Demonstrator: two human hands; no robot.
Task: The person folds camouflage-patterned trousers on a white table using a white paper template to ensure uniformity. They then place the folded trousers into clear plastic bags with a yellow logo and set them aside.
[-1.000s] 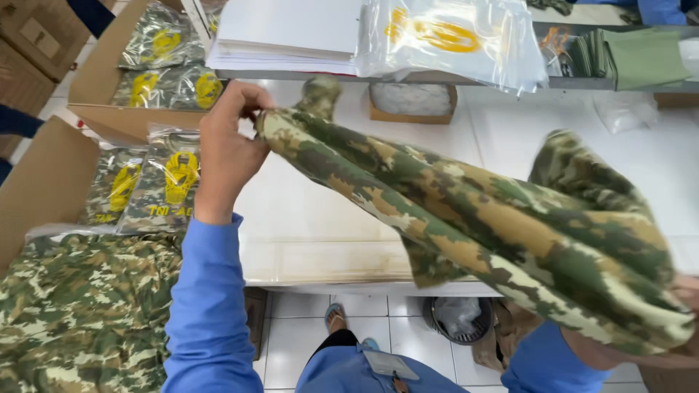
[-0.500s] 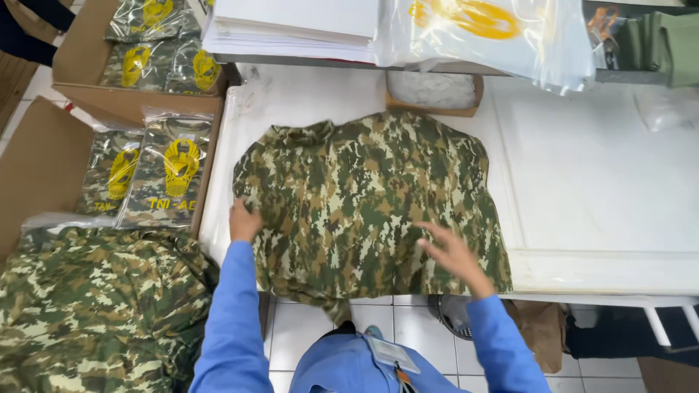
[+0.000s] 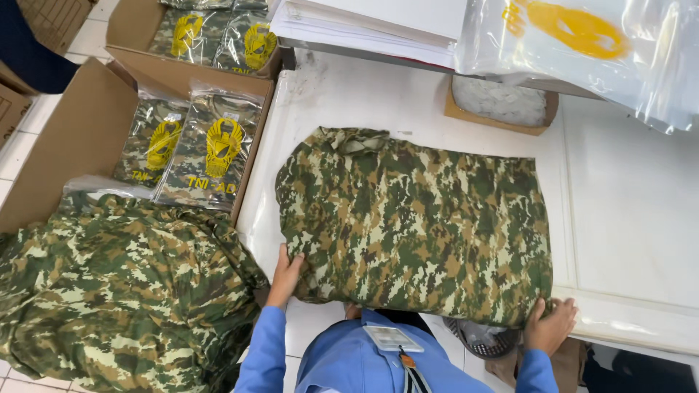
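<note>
Your white table (image 3: 633,218) fills the right and middle of the view; it is the biggest thing here, and the camouflage shirt (image 3: 415,225) lies spread flat on it, collar end away from you and the near edge hanging just over the table's front edge. To your left a loose pile of camouflage cloth (image 3: 116,291) sits heaped beside the table, and behind it stands an open cardboard box (image 3: 73,138) with bagged camouflage garments (image 3: 193,149) laid in it, each bag bearing a yellow emblem; a second box (image 3: 135,29) further back holds more of the same. Along the far side of the table you have a stack of white sheets (image 3: 378,22), a clear plastic bag with a yellow print (image 3: 582,44), and a shallow cardboard tray (image 3: 499,105) tucked partly under that bag.

Your left hand (image 3: 285,273) rests at the shirt's near left corner, fingers laid up onto the cloth and thumb at the hem, pressing rather than pinching as far as the angle shows; your right hand (image 3: 551,325) is at the near right corner, fingers curled round the edge of the fabric where it drops off the table, gripping it; both sleeves are blue; a badge (image 3: 389,338) hangs at your chest below the shirt.
</note>
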